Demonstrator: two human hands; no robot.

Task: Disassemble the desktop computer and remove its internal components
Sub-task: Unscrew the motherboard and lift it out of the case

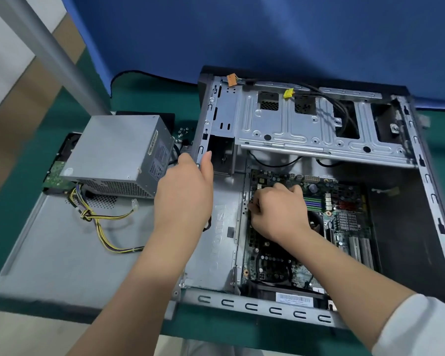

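Gripping the case's left wall (200, 140) with my left hand (184, 186), I curl my right hand (278, 214) onto the motherboard's (280, 255) left edge, fingertips hidden. Removed power supply (118, 155) sits at nine o'clock on the side panel (62, 253); drive cage (319, 124) overhangs at twelve.

We see the open computer case (306, 176) lying on the surface (139, 98), with the motherboard (293, 240) in its floor and the drive cage (306, 124) behind the board. Left of the case lies the side panel (62, 247). On the panel's far end sits the power supply (118, 155), its cables (106, 227) trailing forward over the panel.
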